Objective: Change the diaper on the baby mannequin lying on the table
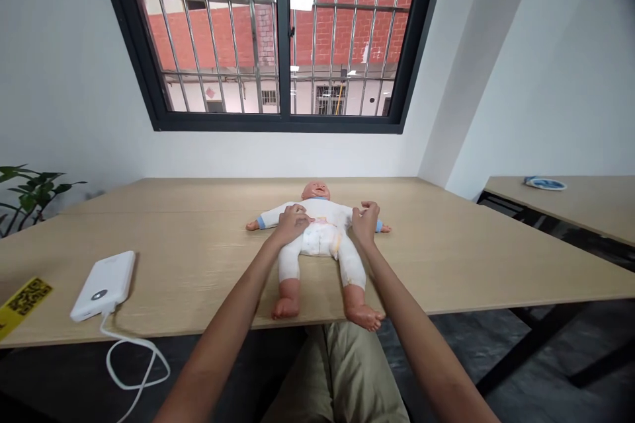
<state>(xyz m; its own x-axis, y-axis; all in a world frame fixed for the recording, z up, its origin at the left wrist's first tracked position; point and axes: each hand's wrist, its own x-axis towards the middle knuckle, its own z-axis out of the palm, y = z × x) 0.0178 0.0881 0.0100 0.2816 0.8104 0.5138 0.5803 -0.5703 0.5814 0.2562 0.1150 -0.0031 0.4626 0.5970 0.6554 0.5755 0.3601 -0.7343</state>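
A baby doll [321, 238] in a white romper with blue cuffs lies on its back on the wooden table [198, 258], head toward the window, bare feet at the near edge. My left hand [292, 223] rests on the doll's chest at its left side, fingers curled onto the fabric. My right hand [365, 219] is at the doll's other side near the armpit, fingers bent and pinching at the romper.
A white power bank [103, 285] with a looping white cable [129, 360] lies at the table's left front. A yellow card [22, 301] is at the far left edge. A plant [27, 195] stands left. A second table [570, 201] holds a blue-white object [544, 183].
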